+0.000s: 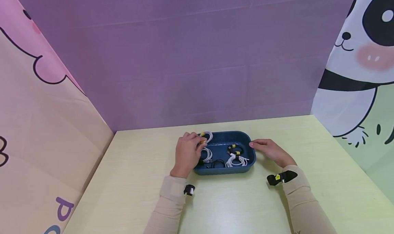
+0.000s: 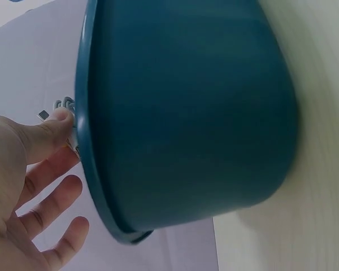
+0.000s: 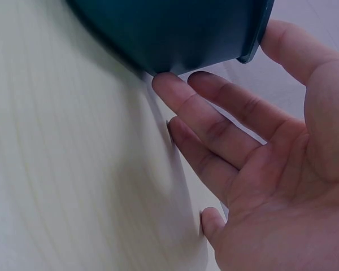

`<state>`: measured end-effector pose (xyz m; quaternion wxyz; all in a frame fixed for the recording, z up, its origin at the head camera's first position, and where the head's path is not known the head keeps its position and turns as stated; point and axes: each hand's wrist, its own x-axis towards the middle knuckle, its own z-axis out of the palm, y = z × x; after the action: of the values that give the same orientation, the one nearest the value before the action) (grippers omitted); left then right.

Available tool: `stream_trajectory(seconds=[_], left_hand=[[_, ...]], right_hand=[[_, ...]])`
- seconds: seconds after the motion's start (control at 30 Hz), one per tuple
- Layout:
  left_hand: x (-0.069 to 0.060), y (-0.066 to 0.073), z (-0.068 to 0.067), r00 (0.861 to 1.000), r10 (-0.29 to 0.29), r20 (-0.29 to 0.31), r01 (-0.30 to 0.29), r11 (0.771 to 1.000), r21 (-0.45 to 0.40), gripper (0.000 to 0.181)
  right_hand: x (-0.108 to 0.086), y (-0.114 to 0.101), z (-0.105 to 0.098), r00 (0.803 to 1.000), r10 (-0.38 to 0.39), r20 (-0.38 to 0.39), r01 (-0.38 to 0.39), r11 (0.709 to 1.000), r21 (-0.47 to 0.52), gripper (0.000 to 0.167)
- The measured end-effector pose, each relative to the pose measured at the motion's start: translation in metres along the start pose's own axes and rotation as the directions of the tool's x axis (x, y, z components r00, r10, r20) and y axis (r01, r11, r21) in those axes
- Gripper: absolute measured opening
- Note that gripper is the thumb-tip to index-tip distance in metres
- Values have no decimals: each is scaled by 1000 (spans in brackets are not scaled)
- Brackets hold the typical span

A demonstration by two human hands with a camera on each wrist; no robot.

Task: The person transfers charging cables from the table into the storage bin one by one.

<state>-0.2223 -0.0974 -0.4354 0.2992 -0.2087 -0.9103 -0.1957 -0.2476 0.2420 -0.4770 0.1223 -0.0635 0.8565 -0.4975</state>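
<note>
A blue plastic bin (image 1: 224, 171) stands on the table with several coiled cables inside. Over its far left corner, my left hand (image 1: 187, 154) pinches a coiled white cable (image 1: 209, 137) between thumb and forefinger, with a yellow tag showing. The metal plug (image 2: 43, 115) pokes past the thumb in the left wrist view, while the other fingers are spread loosely. At the bin's right end, my right hand (image 1: 273, 152) rests its thumb on the rim. Its loosely extended fingers (image 3: 214, 127) touch or lie close to the lower outer wall.
Within the bin lie another white coil (image 1: 207, 155) at left, a black cable (image 1: 218, 163) in the middle, a black cable with yellow bands (image 1: 235, 149) and a white coil (image 1: 237, 161) at right. Purple cloth (image 1: 197, 63) hangs behind the pale wooden table (image 1: 224, 203).
</note>
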Motion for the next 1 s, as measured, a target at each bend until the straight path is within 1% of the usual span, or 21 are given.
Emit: stream_trajectory(seconds=[0.13,0.3,0.53,0.63,1.0], left_hand=[[-1,3,2,1000,17,-3,-17,1000,3,19],[-1,6,6,999,29,14,-29,999,13,19],[-2,11,12,999,32,40,-33,999,28,18],[-2,13,13,998,31,49,-32,999,18,18],[-2,19,20,997,43,63,-46,998,32,16]], right_hand=[[-1,-2,0,1000,6,1,-6,1000,-11,60],[-1,-2,0,1000,9,2,-9,1000,-20,61],[-1,-2,0,1000,6,-1,-6,1000,-13,60],[-1,-2,1,1000,9,-2,-9,1000,-10,60],[-1,-2,1,1000,14,-2,-14,1000,-5,61]])
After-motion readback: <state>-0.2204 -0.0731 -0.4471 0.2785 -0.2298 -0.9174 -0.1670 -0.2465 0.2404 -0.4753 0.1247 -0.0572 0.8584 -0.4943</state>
